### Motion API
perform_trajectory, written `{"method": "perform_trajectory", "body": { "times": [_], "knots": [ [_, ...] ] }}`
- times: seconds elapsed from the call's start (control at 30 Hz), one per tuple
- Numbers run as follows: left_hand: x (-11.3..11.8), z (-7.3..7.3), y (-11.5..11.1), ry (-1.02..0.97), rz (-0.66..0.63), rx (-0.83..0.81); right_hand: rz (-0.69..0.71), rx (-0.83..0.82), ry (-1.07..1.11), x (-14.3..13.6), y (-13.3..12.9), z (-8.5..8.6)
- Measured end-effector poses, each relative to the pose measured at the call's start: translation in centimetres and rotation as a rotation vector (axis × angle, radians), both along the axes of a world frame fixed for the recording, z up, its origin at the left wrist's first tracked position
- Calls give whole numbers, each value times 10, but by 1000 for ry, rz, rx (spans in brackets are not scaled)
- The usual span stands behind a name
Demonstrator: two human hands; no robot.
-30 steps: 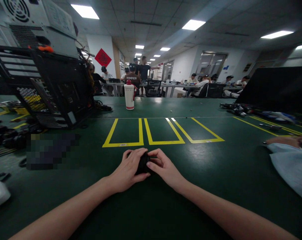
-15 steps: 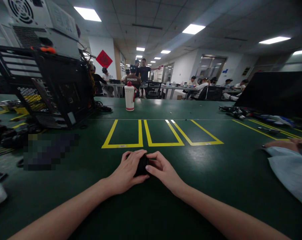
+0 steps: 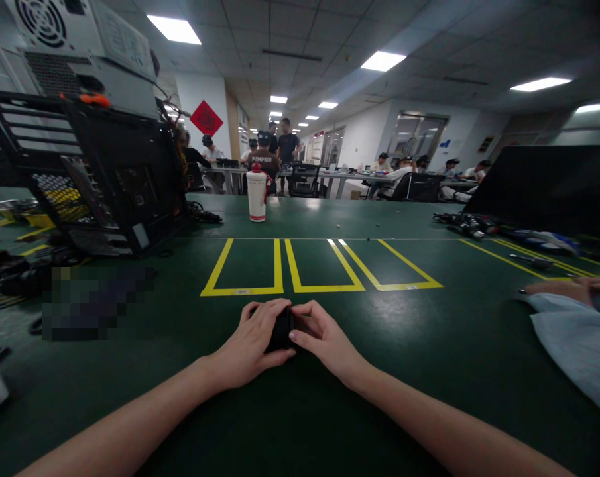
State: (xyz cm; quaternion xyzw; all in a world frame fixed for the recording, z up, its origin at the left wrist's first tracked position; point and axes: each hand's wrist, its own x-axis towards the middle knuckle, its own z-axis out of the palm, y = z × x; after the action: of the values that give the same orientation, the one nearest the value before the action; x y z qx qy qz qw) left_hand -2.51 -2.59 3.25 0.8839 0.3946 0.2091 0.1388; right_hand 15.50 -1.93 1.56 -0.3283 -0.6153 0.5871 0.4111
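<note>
A small black cylindrical object (image 3: 280, 330) rests low on the green table between my two hands; its exact kind is not clear. My left hand (image 3: 260, 334) wraps over it from the left, fingers on top and thumb along its near side. At its right end, my right hand (image 3: 324, 334) curls in, with thumb and fingertips pinching the rim. Much of the object is hidden under the left fingers. Just beyond the hands lie yellow tape outlines (image 3: 329, 288) on the tabletop.
A white bottle with a red lid (image 3: 257, 195) stands farther back. On the left are an open black computer case (image 3: 125, 179) and black gear (image 3: 21, 271). Cables (image 3: 461, 224) and a dark screen (image 3: 553, 185) lie right, near another person's sleeve (image 3: 573, 331).
Both hands keep almost the same grip on the black cylindrical object. The view has shifted very slightly. In the background, a standing person's outstretched arm has come down.
</note>
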Motion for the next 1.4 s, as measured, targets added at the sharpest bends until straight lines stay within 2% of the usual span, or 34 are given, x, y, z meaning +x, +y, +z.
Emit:
{"method": "perform_trajectory", "body": {
  "times": [0.33,0.47,0.67,1.03,1.27,1.4],
  "knots": [
    [0,0,0,1,-11,19,-76,10,-32,-3,1,0],
    [0,0,0,1,-7,6,-52,-35,-82,0,3,2],
    [0,0,0,11,-11,0,63,-33,7,2,0,4],
    [1,2,-1,-4,-12,13,-49,3,-91,0,1,3],
    [1,-1,0,10,-8,29,47,-13,-12,2,1,1],
    [1,0,0,10,-7,10,24,-1,12,0,-1,0]
  ]
}}
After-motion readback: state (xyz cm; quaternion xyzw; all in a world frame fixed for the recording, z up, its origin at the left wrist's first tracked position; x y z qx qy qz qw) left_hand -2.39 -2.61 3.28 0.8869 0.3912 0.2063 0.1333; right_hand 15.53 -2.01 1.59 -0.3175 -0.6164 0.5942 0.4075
